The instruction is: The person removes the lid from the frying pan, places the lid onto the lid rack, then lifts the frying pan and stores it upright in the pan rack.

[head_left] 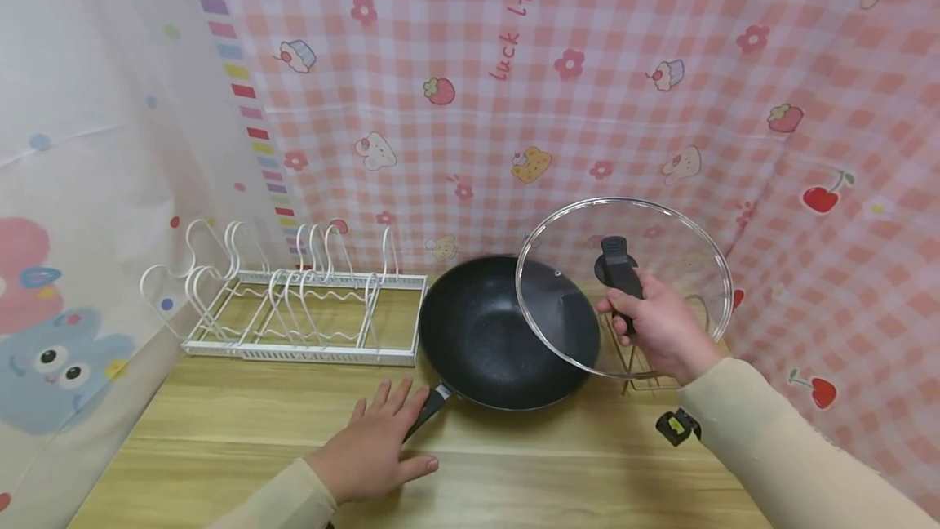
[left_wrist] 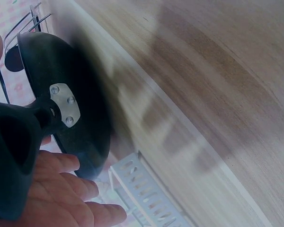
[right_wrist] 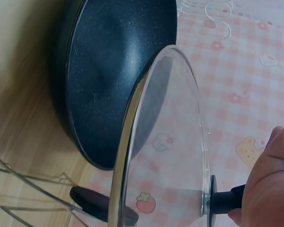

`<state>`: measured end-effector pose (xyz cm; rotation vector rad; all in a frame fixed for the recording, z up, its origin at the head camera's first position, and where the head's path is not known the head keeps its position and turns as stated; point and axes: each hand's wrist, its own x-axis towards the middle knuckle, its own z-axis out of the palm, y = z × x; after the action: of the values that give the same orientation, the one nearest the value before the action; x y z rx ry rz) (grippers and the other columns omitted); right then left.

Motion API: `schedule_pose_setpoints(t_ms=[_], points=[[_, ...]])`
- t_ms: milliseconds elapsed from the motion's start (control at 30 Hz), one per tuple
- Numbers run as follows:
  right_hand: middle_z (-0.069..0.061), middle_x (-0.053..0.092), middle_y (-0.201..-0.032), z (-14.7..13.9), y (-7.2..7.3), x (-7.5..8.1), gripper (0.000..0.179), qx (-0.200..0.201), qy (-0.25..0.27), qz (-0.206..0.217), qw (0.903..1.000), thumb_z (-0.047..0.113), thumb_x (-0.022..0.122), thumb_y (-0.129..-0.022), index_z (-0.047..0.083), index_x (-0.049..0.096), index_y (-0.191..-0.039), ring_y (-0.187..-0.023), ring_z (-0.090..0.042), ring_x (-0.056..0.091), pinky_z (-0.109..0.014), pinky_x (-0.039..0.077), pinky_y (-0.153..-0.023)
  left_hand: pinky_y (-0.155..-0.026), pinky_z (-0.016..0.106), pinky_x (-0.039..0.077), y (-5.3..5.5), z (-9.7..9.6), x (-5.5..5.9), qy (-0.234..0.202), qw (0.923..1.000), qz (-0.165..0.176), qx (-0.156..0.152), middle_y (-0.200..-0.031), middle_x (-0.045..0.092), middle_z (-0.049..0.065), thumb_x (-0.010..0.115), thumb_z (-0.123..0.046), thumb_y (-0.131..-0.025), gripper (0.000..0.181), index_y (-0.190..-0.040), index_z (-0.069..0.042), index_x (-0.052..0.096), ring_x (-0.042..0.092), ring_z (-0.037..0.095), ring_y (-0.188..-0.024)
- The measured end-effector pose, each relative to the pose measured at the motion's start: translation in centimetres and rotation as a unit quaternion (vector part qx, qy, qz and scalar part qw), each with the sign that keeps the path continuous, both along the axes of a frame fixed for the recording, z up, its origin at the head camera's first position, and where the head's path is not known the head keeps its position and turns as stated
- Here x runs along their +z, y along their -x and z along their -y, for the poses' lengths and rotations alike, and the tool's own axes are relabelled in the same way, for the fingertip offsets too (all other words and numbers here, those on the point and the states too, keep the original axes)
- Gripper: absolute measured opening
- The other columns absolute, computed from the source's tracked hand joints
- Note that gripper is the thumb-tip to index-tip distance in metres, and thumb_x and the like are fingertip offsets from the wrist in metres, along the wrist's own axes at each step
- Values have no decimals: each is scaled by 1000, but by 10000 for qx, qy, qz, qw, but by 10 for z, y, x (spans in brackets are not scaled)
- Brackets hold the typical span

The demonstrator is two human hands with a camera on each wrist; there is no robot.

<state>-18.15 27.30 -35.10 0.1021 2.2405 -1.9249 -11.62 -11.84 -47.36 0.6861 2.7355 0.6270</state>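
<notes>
A black wok [head_left: 492, 341] sits on the wooden table, its long black handle [head_left: 429, 411] pointing toward the front left. My left hand [head_left: 374, 447] lies alongside that handle with fingers extended and thumb spread apart. In the left wrist view, straight fingers [left_wrist: 61, 189] show beside the handle [left_wrist: 7, 161]. My right hand [head_left: 664, 325] grips the black handle [head_left: 622, 276] of a clear glass lid [head_left: 683, 268]. The lid is raised and tilted, its metal-rimmed edge overlapping the wok's right side in the head view. The right wrist view shows the lid [right_wrist: 180, 142] edge-on beside the wok [right_wrist: 113, 75].
A white rack [head_left: 330, 355] with several upright wire loops stands left of the wok, close to its rim. Behind the lid is a gold wire stand [head_left: 646, 386], partly covered by my right hand. A pink checked cloth [head_left: 470, 129] hangs behind the table.
</notes>
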Motion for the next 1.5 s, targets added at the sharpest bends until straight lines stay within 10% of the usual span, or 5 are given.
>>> schedule_pose_setpoints(t_ms=[1500], points=[[9, 64, -92, -56, -13, 2, 65, -345, -480, 51, 9982, 18, 43, -113, -2, 7, -163, -61, 0, 52, -22, 49, -56, -114, 82, 26, 2, 1, 0, 20, 9999, 117, -13, -170, 29, 24, 72, -64, -91, 96, -164, -12, 36, 23, 56, -156]])
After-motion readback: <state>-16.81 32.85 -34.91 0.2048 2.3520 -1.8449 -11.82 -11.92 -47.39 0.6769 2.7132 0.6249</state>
